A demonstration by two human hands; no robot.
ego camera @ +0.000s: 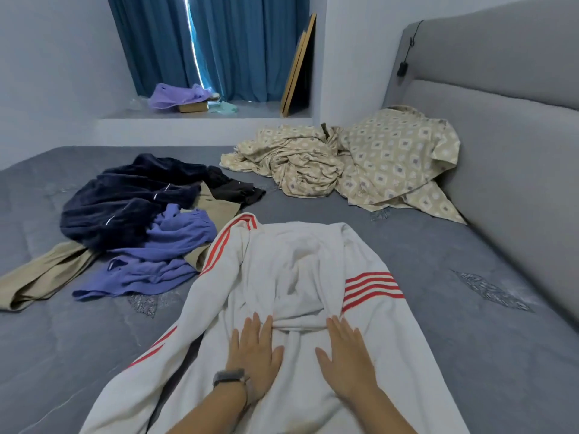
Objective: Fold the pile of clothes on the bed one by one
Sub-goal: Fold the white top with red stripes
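Observation:
A white garment with red stripes (300, 270) lies spread on the grey bed (454, 277) right in front of me. My left hand (255, 352) and my right hand (344, 355) both rest flat on its near part, fingers straight, on either side of a bunched fold. Further left lies the pile of clothes: a dark navy fleece (125, 195), a purple garment (163, 255), beige trousers (40, 277) and a black piece (235, 189).
A crumpled beige patterned sheet (360, 164) lies at the far right against the grey padded headboard (501, 120). Behind the bed is a window ledge (203, 120) with blue curtains, purple cloth and leaning boards.

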